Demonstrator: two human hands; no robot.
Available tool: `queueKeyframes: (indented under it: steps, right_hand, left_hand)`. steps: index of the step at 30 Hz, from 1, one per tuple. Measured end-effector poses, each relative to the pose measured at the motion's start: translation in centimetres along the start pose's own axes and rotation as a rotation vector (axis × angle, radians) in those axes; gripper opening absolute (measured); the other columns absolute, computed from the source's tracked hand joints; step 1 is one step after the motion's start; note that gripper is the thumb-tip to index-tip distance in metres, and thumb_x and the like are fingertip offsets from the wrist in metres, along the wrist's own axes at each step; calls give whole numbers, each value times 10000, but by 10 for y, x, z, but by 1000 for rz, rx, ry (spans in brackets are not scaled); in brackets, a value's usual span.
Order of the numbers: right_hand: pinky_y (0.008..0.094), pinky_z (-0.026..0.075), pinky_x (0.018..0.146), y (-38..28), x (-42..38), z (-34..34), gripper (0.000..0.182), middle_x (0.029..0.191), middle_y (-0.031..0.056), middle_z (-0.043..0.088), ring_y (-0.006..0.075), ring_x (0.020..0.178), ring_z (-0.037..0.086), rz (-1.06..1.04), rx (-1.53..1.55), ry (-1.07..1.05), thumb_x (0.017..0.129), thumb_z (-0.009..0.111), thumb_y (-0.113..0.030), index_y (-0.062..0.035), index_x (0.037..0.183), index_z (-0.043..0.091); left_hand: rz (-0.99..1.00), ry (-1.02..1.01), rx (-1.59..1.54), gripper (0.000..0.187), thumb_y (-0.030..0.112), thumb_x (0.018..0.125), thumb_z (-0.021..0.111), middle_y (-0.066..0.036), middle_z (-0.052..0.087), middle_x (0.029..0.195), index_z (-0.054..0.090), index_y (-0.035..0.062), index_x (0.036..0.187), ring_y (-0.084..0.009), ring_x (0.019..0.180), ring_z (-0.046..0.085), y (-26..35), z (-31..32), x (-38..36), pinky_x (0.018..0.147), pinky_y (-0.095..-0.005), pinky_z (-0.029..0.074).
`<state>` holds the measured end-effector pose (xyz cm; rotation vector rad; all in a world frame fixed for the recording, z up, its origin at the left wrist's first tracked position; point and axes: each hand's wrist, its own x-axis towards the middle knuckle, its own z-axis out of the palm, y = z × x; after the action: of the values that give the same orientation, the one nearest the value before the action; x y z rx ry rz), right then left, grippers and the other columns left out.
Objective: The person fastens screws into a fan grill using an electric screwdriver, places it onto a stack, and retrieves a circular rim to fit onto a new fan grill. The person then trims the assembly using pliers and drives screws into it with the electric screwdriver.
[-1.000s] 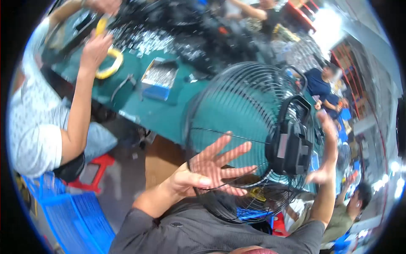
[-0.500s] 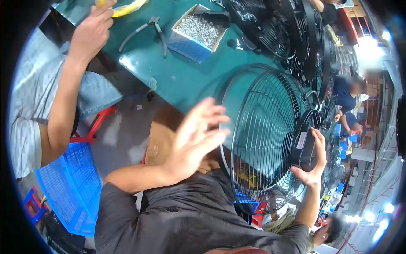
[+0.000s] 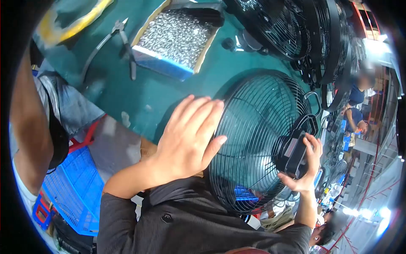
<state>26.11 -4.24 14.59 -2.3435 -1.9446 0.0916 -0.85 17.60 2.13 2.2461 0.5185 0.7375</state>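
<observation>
A black wire fan guard (image 3: 249, 127) stands on its edge in front of my body, with a dark motor housing (image 3: 292, 153) at its back. My left hand (image 3: 186, 135) lies flat along the guard's near rim on the left, fingers stretched out and thumb apart. On the other side my right hand (image 3: 305, 167) spans the motor housing, thumb below and fingers above. A small wire handle (image 3: 314, 103) sticks out beside the housing. Part of the guard's lower edge is hidden by my shirt.
A box (image 3: 169, 63) of small metal fasteners and pliers (image 3: 114, 38) lie on the green table (image 3: 165, 95). More black fan guards (image 3: 283, 34) are stacked behind. A yellow loop (image 3: 84, 23), a blue basket (image 3: 76, 186) and a co-worker's arm (image 3: 31, 122) are at left.
My left hand has come onto the guard's rim. The separate front ring now sits close against the wire cage. The co-worker's hand has left the yellow loop, and the view has shifted.
</observation>
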Motion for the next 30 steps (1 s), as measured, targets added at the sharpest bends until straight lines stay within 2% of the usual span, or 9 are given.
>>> queueKeyframes:
  steps: [4,8,15,19,22,28,30]
  right_hand:
    - [639,232,1124,13,-2,13,1057,1272,312,559,459,1220,526,-65,21,45,493,856,-517,5,1357,541]
    - [666,222,1119,19,-3,13,1066,1264,328,555,469,1204,538,-56,52,42,488,858,-530,-6,1360,541]
    - [690,184,1130,26,-3,9,1089,1270,331,545,472,1213,538,-49,16,-2,498,832,-606,-35,1379,541]
    - [688,188,1127,27,-4,10,1094,1271,339,525,471,1206,536,-53,35,0,491,831,-599,-42,1385,535]
    - [680,207,1126,25,-1,7,1072,1258,332,554,480,1198,537,-59,22,-23,533,831,-555,-18,1400,503]
    - [677,205,1110,21,-2,7,1049,1262,330,521,463,1189,535,-45,56,17,483,859,-531,-46,1359,547]
    - [678,196,1113,19,-4,2,1059,1290,312,501,458,1232,501,-30,66,-17,498,883,-523,-42,1372,526]
  left_hand:
    - [44,-39,34,518,182,862,637,-231,616,1305,580,-98,1295,-382,1233,575,-7,8,0,1104,-548,383]
    - [37,-58,44,487,132,821,621,-245,633,1287,614,-111,1243,-396,1216,595,-6,7,3,1089,-553,400]
    - [34,-113,88,517,119,797,590,-284,635,1260,592,-146,1241,-428,1210,596,-3,6,8,1076,-579,397]
    - [44,-126,97,513,140,769,636,-272,639,1239,617,-131,1204,-399,1195,606,-3,5,11,1062,-564,420]
    - [47,-143,84,507,101,812,558,-309,629,1253,576,-161,1246,-443,1197,601,-2,5,11,1069,-585,403]
    - [59,-117,110,510,88,813,557,-301,625,1273,569,-169,1253,-438,1206,600,2,6,10,1081,-565,405]
    - [55,-93,116,527,71,805,564,-303,611,1299,555,-172,1271,-443,1216,593,6,5,9,1086,-556,404]
